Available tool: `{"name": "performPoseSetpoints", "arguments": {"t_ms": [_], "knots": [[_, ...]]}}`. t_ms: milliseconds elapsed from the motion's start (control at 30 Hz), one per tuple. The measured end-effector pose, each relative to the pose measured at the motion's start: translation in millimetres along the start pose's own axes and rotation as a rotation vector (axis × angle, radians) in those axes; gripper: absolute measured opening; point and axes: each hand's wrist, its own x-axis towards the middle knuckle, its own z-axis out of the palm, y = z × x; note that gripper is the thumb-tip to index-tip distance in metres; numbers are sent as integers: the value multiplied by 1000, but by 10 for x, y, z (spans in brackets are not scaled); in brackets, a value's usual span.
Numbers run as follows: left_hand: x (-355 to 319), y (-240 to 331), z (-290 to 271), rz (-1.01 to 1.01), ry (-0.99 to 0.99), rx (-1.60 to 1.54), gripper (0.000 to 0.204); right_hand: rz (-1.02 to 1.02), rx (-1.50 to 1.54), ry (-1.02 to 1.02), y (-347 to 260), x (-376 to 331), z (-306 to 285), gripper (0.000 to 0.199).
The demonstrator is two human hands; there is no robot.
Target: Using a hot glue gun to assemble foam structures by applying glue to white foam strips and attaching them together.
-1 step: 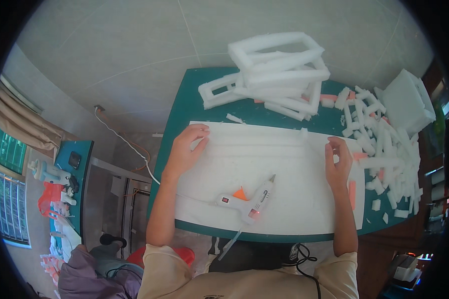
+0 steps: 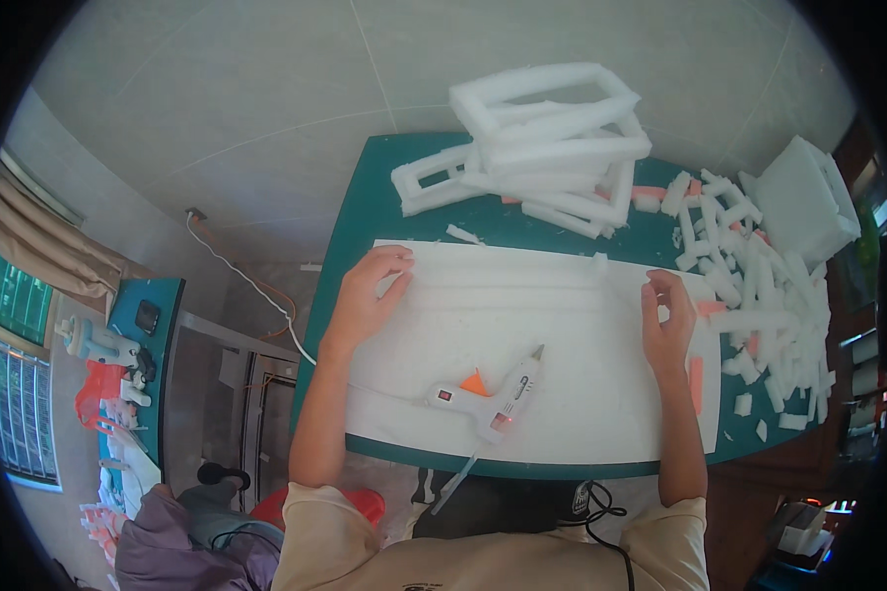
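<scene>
A white board (image 2: 414,428) lies across the green table. My left hand (image 2: 368,295) rests at its far left corner, thumb apart from the bent fingers, with nothing in it. Near its right edge my right hand (image 2: 670,317) is half curled, its thumb and fingers apart and nothing visible between them. Pale foam strips (image 2: 522,297) lie crosswise on the board between my hands, hard to tell from its white surface. Closer to me is a white hot glue gun (image 2: 498,406) with an orange trigger, lying on its side. A clear glue stick (image 2: 453,486) juts from its back, past the table edge.
White foam frames (image 2: 552,148) are stacked at the back of the table (image 2: 350,236). A heap of white and pink foam pieces (image 2: 759,286) and a foam block (image 2: 803,202) fill the right. The glue gun's cord (image 2: 291,330) runs left to a wall socket. Another person (image 2: 192,537) sits lower left.
</scene>
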Motion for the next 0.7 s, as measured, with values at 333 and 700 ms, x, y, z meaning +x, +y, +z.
{"name": "performPoseSetpoints", "arguments": {"t_ms": [333,700], "knots": [[11,29,-4,41,-50,65,18,-11,1,-13,-21,-7,6,14],[2,27,0,17,-40,45,19,20,15,-54,-76,-10,5,16]]}}
